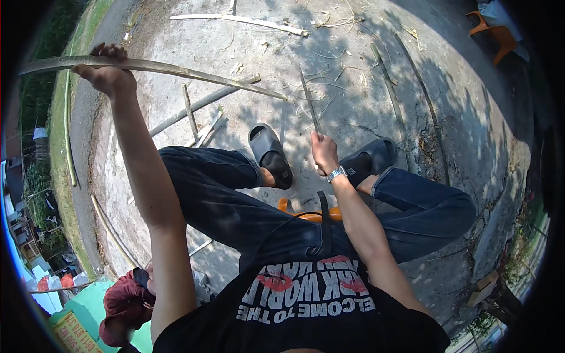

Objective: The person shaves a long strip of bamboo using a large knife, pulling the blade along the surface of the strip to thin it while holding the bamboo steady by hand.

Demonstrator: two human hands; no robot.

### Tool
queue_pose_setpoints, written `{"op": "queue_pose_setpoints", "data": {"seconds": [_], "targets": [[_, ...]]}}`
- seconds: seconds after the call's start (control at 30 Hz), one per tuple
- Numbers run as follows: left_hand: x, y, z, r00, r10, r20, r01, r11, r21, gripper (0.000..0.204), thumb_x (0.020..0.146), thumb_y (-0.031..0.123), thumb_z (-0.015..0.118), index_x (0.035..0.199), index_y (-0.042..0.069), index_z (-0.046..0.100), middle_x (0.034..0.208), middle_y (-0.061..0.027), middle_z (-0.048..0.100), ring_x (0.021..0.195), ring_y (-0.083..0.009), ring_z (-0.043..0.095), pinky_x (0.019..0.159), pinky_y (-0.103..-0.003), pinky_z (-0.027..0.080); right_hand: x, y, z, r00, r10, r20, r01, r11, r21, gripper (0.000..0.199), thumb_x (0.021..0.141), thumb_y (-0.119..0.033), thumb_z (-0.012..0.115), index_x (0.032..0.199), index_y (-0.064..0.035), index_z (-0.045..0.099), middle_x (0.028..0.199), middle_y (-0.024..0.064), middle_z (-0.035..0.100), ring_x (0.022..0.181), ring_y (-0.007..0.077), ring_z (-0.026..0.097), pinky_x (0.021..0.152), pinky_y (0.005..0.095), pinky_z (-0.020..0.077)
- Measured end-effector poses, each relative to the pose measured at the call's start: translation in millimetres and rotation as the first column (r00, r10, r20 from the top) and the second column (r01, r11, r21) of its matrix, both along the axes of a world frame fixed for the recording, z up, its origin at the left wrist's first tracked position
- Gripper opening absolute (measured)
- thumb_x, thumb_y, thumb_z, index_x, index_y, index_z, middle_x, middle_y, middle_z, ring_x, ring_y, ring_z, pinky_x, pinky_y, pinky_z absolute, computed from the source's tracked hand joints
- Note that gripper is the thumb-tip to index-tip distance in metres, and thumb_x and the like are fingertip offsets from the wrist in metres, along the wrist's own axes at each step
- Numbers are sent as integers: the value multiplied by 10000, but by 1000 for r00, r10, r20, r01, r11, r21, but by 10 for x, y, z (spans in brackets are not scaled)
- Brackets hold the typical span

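Note:
My left hand (113, 80), raised at the upper left on an outstretched arm, grips a long split bamboo strip (194, 73). The strip passes between thumb and fingers, running from the left rim to a pale tip above the ground near the middle. In front of my body, my right hand (324, 152), with a metal-banded watch at the wrist, is closed round the handle of a long knife (308, 101). Its narrow blade points away from me, apart from the strip's tip. Most of the handle is hidden in the fist.
Between my slippered feet and beyond lie bamboo shavings (347, 70). A thick bamboo pole (206, 105) crosses shorter pieces at left; two thin poles (385, 76) lie right. An orange chair (500, 41) stands far right, and a person in a maroon cap (126, 303) is at lower left.

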State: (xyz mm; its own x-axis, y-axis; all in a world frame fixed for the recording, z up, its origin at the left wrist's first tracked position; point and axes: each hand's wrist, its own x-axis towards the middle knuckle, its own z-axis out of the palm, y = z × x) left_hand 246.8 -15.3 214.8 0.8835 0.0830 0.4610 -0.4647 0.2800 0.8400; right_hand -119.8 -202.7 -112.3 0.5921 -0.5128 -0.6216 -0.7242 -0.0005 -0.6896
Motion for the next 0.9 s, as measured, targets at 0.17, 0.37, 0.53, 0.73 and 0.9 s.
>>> {"op": "queue_pose_setpoints", "data": {"seconds": [0.17, 0.37, 0.53, 0.73, 0.9], "targets": [[-51, 72, 40, 695, -719, 10, 692, 665, -279, 818, 805, 907, 391, 672, 102, 450, 610, -16, 317, 546, -173, 268, 506, -295, 217, 254, -163, 1002, 871, -161, 465, 124, 986, 110, 563, 1050, -519, 445, 764, -40, 522, 554, 36, 490, 481, 143, 525, 464, 301, 410], [-361, -311, 180, 815, -576, -66, 569, 817, -95, 793, 745, 915, 518, 647, 179, 239, 597, 25, 172, 547, -140, 189, 539, -316, 197, 81, 276, 1798, 666, 6, 746, 13, 1000, -20, 478, 1044, -399, 519, 839, 31, 554, 585, 154, 535, 513, 307, 558, 521, 379, 419], [-611, -583, 129, 960, -280, 10, 279, 958, 63, 769, 851, 896, 377, 654, 168, 225, 607, 35, 123, 505, -134, 100, 470, -309, 133, -129, 315, 443, 990, 92, 103, -92, 996, -9, 544, 1040, -429, 478, 795, 30, 634, 746, 275, 640, 809, 478, 657, 710, 505, 509], [-709, -737, 240, 916, -395, -66, 400, 914, 71, 814, 737, 943, 483, 656, 152, 308, 596, 35, 161, 507, -124, 153, 507, -304, 164, -135, 60, 1444, 888, -42, 458, 94, 991, -92, 528, 1067, -433, 430, 753, -21, 536, 550, 21, 474, 491, 109, 479, 467, 316, 392], [-651, -801, 251, 857, -510, -72, 512, 858, 19, 790, 783, 934, 419, 644, 174, 248, 578, 40, 145, 503, -123, 151, 502, -302, 175, -88, 336, 725, 886, 67, 460, 15, 985, -173, 497, 1019, -407, 533, 826, 45, 605, 588, 183, 566, 567, 366, 605, 571, 424, 465]]}}
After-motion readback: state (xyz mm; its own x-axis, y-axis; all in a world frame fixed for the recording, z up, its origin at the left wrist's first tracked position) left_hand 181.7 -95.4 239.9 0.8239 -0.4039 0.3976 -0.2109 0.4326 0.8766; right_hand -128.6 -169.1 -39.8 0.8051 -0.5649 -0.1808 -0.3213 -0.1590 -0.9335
